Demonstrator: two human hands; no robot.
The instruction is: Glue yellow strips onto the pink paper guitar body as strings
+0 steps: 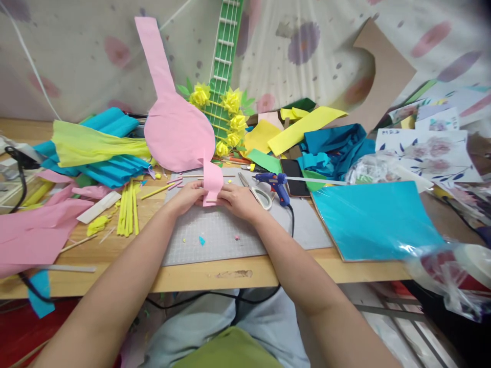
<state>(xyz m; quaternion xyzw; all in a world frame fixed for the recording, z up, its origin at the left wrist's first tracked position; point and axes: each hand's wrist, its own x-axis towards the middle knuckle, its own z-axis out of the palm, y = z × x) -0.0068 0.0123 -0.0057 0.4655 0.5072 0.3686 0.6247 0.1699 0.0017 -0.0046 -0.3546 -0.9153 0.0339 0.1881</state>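
Note:
A curled pink paper strip (213, 179) stands over the grey cutting mat (215, 237), held between both hands. My left hand (187, 197) pinches its left edge near the bottom. On the other side my right hand (238, 198) has its fingers closed on the strip's lower right edge. Along the strip's bottom edge runs a thin pale stick (211, 201). Behind it leans a pink guitar-shaped cutout (178, 128). Just right of my right hand lie scissors (262, 198) and a blue glue gun (274, 185) with a long white glue stick.
A green paper guitar neck (220, 97) with yellow flowers stands at the back. Blue crepe paper (103, 171), yellow rolled sticks (128, 209) and pink sheets (42, 230) lie left. On the right are a phone (294, 176), a blue board (378, 220) and a brown cardboard piece (378, 76).

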